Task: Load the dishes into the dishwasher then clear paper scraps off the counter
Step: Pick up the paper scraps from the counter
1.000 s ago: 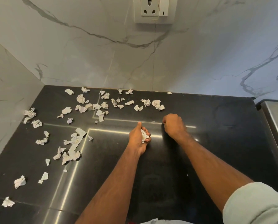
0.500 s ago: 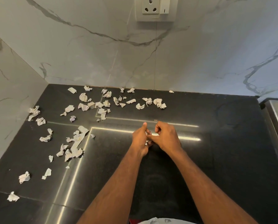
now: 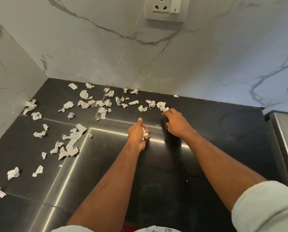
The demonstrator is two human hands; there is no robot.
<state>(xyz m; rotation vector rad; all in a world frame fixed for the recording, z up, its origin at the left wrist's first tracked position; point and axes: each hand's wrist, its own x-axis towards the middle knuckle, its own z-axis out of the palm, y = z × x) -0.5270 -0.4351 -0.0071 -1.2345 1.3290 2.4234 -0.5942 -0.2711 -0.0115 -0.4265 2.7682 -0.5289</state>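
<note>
Crumpled white paper scraps (image 3: 83, 104) litter the glossy black stone counter (image 3: 223, 131), mostly left and rear. The left hand (image 3: 138, 134) curls around a wad of gathered scraps (image 3: 145, 132) (thumb up). The right hand (image 3: 176, 124) reaches, fingers loosely bent, touching the nearest white scrap (image 3: 162, 105).

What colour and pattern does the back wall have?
The wall is white marble with thin grey veins, as the head view shows.
</note>
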